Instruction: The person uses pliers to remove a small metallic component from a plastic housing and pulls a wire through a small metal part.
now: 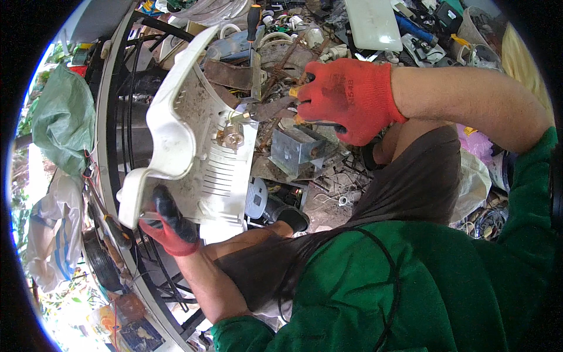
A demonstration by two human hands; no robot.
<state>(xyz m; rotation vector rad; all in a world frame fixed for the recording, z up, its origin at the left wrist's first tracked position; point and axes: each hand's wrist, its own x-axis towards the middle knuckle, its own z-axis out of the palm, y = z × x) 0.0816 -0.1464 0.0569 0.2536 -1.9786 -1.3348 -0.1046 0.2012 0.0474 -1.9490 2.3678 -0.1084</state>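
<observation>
Left fingers (pixel 167 204) on curved plastic casing (pixel 202 155)

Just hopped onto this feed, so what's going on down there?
A person in red-and-black gloves is handling a white plastic casing. The left hand holds its near end, while the right hand grips a pair of pliers. The pliers point at the casing's inner side, close to a small clear part that is in the casing; whether they have hold of anything is too small to tell. A grey metal box sits below the pliers in the picture, among loose scrap.
</observation>
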